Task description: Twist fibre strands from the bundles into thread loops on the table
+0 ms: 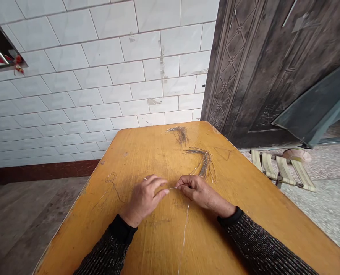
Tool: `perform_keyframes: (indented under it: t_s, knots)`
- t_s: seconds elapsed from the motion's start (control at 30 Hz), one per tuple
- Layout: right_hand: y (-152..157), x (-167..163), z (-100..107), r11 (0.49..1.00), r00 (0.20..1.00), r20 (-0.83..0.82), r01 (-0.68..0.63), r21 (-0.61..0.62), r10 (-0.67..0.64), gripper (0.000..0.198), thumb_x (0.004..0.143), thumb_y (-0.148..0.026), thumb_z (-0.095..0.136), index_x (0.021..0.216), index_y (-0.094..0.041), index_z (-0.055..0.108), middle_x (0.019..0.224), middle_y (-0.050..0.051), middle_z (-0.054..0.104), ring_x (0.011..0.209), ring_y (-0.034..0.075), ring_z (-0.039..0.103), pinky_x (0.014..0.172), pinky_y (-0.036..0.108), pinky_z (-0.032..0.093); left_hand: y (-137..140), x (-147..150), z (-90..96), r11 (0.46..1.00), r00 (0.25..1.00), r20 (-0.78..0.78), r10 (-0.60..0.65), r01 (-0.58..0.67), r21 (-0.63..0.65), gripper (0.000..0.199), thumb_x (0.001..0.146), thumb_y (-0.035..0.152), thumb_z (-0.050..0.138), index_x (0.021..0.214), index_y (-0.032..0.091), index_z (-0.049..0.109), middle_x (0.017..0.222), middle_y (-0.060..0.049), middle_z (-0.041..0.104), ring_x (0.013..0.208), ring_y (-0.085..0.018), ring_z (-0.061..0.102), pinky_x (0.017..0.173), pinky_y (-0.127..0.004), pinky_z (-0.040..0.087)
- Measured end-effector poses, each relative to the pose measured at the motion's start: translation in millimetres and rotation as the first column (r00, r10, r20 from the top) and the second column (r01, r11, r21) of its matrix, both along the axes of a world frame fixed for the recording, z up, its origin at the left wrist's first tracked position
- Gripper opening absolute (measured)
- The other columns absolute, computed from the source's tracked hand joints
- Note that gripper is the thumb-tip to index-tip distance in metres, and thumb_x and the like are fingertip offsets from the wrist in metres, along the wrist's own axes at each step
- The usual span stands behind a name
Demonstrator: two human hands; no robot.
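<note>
My right hand (197,193) is closed in a pinch on a thin metal wire (172,188), whose short end reaches across to my left hand (145,198). The left thumb tip meets that end, while its fingers curve above, a little apart from the thumb and slightly blurred. From under my right hand a long pale strand of wire (184,233) runs toward the near edge. Just beyond my right hand lies a bent bundle of wires (206,162). Farther back rests a smaller bundle of wires (182,134).
Both hands work over a worn wooden table (147,152). Loose tangled wire (112,183) lies left of my left hand. A tiled wall (115,76) stands behind the table. To the right are a dark door (250,76) and a strap-seated folding stool (283,170).
</note>
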State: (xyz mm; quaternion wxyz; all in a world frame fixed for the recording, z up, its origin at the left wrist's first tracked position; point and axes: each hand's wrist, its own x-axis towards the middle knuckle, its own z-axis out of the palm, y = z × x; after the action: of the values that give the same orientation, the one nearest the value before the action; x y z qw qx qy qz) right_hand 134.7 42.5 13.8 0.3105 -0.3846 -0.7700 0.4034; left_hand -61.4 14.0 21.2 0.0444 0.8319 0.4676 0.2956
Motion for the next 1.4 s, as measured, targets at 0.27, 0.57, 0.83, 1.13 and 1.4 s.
perform_keyframes:
  t_s: [0.27,0.57,0.83,1.13,1.4]
  knots:
    - [-5.1,-8.5,-3.6,0.951,0.982,-0.188,-0.086,-0.296,0.031,0.031,0.077,-0.028,0.049,0.103,-0.013,0.045,0.055,-0.006,0.053,0.032,0.004,0.04,0.035,0.017,0.03,-1.0,0.4,-7.5,0.987,0.99,-0.064,0.129,-0.121,0.107,0.018,0.083,0.019,0.043,0.077,0.017,0.06,0.071,-0.003,0.061,0.066,-0.013,0.055,0.059,-0.024,0.04]
    - [-3.9,-14.9,-12.3,0.961,0.982,-0.182,-0.006,-0.276,-0.047,0.02,0.077,-0.03,0.049,0.085,-0.013,0.055,0.05,-0.006,0.048,0.03,0.003,0.035,0.029,0.015,0.029,-14.6,12.9,11.0,0.961,0.95,-0.237,0.204,-0.148,0.233,0.018,0.085,0.018,0.043,0.082,0.022,0.061,0.075,0.0,0.064,0.084,-0.018,0.054,0.097,-0.056,0.013]
    - [-2.1,-9.2,-14.2,0.976,0.984,-0.176,-0.055,-0.212,0.017,0.022,0.079,-0.03,0.047,0.083,-0.013,0.059,0.049,-0.006,0.045,0.031,0.003,0.035,0.031,0.015,0.028,-8.8,7.7,-1.8,0.98,0.969,-0.21,0.133,-0.096,0.175,0.022,0.084,0.013,0.041,0.084,0.021,0.061,0.067,0.001,0.064,0.069,-0.014,0.056,0.096,-0.052,0.018]
    - [-6.9,-19.6,-14.5,0.955,0.972,-0.228,-0.024,-0.297,-0.046,0.024,0.075,-0.032,0.052,0.089,-0.013,0.055,0.051,-0.006,0.05,0.031,0.003,0.038,0.031,0.015,0.03,-13.4,13.7,0.9,0.968,0.949,-0.239,0.205,-0.16,0.195,0.021,0.084,0.015,0.04,0.084,0.021,0.06,0.063,0.001,0.062,0.065,-0.014,0.056,0.096,-0.053,0.017]
    - [-9.4,-22.8,-11.9,0.863,0.918,-0.39,-0.143,-0.485,-0.067,0.037,0.063,-0.037,0.064,0.087,-0.012,0.051,0.056,-0.004,0.058,0.033,0.003,0.044,0.034,0.016,0.033,-8.6,5.1,0.6,0.949,0.937,-0.219,0.273,-0.224,0.223,0.02,0.085,0.017,0.04,0.087,0.02,0.06,0.068,-0.001,0.064,0.068,-0.016,0.057,0.095,-0.054,0.018]
